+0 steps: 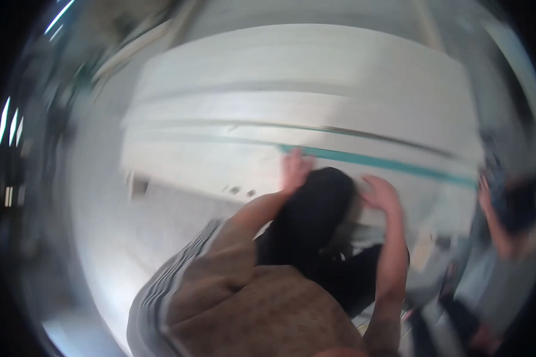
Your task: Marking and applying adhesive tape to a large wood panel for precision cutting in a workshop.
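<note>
A long teal strip [363, 158] runs across the white table [190, 160], wide and clear in colour at the right, faint toward the left. My left hand [296, 169] is at the strip's brighter left part, fingertips at its edge; motion blur hides whether they grip it. My right hand [382, 193] is over the near side of the table, beside my raised knee [324, 187] in black trousers. Its fingers curve with a gap between them, and nothing shows in them. Beyond the teal strip lies a thin dark strip [363, 134], roughly parallel to it.
At the right end of the table another person's hand [484, 189] is by the teal strip's far end. Several small dark spots [234, 190] mark the table's near left part. Pale floor [107, 238] lies to the left. The whole picture is blurred.
</note>
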The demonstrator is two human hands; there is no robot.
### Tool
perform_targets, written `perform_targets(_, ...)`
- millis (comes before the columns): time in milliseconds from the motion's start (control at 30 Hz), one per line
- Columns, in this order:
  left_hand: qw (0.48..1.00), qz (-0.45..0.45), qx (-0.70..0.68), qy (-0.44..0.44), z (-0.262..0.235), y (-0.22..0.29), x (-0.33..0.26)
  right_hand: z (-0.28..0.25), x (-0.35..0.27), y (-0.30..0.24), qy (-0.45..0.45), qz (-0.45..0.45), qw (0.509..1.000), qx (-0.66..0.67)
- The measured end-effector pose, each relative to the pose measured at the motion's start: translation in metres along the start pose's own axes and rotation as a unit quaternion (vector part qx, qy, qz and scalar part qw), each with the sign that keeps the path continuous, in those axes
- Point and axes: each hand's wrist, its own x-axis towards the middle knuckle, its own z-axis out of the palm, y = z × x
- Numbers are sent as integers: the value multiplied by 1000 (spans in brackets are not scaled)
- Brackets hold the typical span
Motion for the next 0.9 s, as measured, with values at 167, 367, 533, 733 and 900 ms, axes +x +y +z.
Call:
perform_targets(167,989,-79,-10,-122,-29,17,12,-14,-1,-12,-26,16,999,-25)
perform_targets(367,986,-83,49,-135,-35,9,4,-21,6,-40,-2,28,999,-46)
perform_targets(533,990,-82,11,-117,-42,17,11,-10,8,-22,30,3,997,-66)
perform_targets(733,992,-83,-7,-94,-48,19,11,-1,24,-27,61,1,992,-112)
perform_targets(900,992,-86,-8,-88,-49,23,11,5,34,-29,71,34,990,-121)
